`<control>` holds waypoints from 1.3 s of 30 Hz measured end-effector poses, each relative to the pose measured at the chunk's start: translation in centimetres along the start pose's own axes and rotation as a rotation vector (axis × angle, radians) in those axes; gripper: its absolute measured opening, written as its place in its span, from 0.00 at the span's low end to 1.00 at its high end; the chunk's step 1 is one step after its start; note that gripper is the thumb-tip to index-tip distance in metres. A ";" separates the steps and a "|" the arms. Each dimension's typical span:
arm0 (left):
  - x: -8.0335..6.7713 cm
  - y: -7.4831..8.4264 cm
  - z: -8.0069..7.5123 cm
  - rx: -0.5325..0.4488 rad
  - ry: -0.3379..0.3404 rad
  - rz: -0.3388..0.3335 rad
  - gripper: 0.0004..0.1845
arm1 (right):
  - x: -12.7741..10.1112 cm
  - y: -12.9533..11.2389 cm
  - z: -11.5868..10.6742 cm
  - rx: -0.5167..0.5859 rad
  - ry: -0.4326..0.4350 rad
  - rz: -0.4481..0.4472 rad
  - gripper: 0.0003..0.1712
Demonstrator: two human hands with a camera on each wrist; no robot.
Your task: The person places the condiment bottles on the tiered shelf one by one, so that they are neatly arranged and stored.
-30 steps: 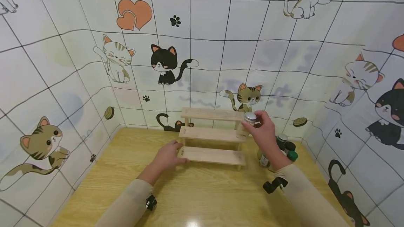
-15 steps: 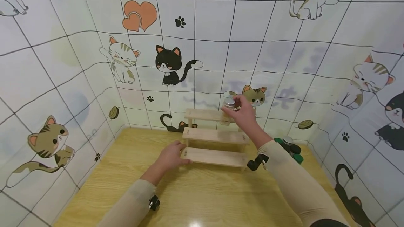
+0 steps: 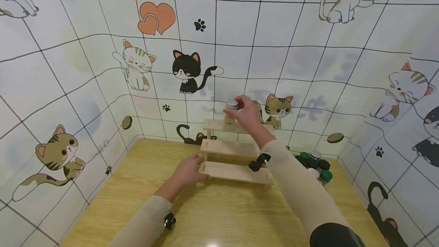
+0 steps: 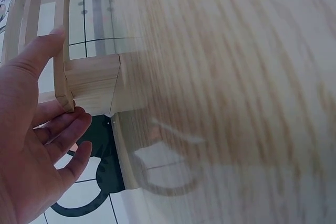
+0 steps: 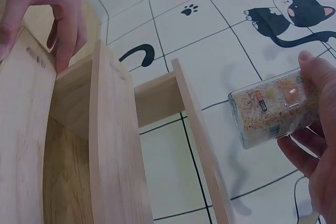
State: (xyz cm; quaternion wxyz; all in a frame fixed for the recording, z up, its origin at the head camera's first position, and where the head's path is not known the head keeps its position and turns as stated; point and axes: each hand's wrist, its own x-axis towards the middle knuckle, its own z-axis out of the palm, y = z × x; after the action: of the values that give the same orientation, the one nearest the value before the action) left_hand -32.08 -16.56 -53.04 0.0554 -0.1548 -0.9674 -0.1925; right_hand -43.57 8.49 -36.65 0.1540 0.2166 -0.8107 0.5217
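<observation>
A three-tier wooden rack (image 3: pixel 236 173) stands on the table near the back wall. My left hand (image 3: pixel 185 171) grips the left end of its lowest shelf (image 4: pixel 61 72), thumb on one face and fingers curled round the edge. In my right hand (image 3: pixel 247 114) is a glass spice jar (image 5: pixel 270 108) with a silver lid, pinched near the lid between thumb and fingers. Pale brown granules fill it, and a label shows on its side. The jar hangs over the left half of the top shelf (image 3: pixel 253 128), its base apart from the wood in the right wrist view.
Several lidded jars (image 3: pixel 325 177), with green, black, white and silver caps, stand together on the table to the right, partly behind the right sleeve. A cat-print wall covering (image 3: pixel 226 60) rises close behind the rack and along both sides.
My right hand has carried the spice jar up and left, from the rack's right end to above the top shelf. My left hand has kept its grip on the lowest shelf.
</observation>
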 end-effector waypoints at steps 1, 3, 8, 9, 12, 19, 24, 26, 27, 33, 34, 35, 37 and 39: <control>0.0 0.0 0.0 0.001 -0.001 -0.001 0.43 | 0.2 -0.1 0.4 0.007 -0.002 0.002 0.41; -0.1 0.0 -0.1 -0.003 -0.001 0.003 0.44 | 0.7 -0.2 1.2 0.012 -0.004 -0.002 0.39; -0.1 0.0 -0.2 -0.013 -0.005 -0.006 0.44 | 1.5 -0.2 3.0 -0.003 -0.010 -0.017 0.37; -0.1 0.0 -0.2 -0.010 -0.006 -0.011 0.44 | 1.6 -0.3 3.2 -0.003 -0.014 -0.016 0.37; -0.1 -0.1 -0.1 -0.013 -0.008 -0.012 0.44 | 1.6 -0.2 3.9 0.008 -0.026 -0.002 0.37; 0.0 -0.3 -0.1 -0.019 -0.019 -0.007 0.45 | 1.8 0.7 5.2 0.024 -0.006 0.031 0.37; 0.1 -0.3 -0.1 -0.030 -0.013 -0.017 0.46 | 2.3 1.1 6.1 0.038 0.005 0.031 0.37; 0.1 -0.3 0.0 -0.029 -0.011 -0.019 0.46 | 2.3 1.1 6.4 0.011 -0.003 0.032 0.37; 0.1 -0.3 0.1 -0.032 -0.009 -0.017 0.45 | 2.2 1.0 6.5 -0.001 -0.006 0.027 0.37; 0.2 -0.2 0.0 -0.037 -0.021 -0.035 0.46 | 2.0 0.8 6.7 -0.059 -0.002 -0.026 0.38; 0.1 -0.2 0.0 -0.034 -0.022 -0.038 0.46 | 2.0 0.8 6.7 -0.065 -0.003 -0.030 0.38; 0.1 -0.2 0.0 -0.034 -0.021 -0.036 0.46 | 2.0 0.8 6.7 -0.067 -0.006 -0.033 0.38; 0.1 -0.2 0.0 -0.033 -0.023 -0.031 0.46 | 1.9 0.8 6.8 -0.070 -0.012 -0.030 0.39; 0.0 -0.2 0.0 -0.034 -0.024 -0.027 0.46 | 1.8 0.8 6.8 -0.067 -0.016 -0.024 0.39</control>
State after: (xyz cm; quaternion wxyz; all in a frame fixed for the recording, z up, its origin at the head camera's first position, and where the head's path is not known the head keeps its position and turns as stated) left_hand -32.17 -16.77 -53.08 0.0384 -0.1450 -0.9666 -0.2078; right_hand -45.71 2.26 -39.21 0.1608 0.2253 -0.8263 0.4906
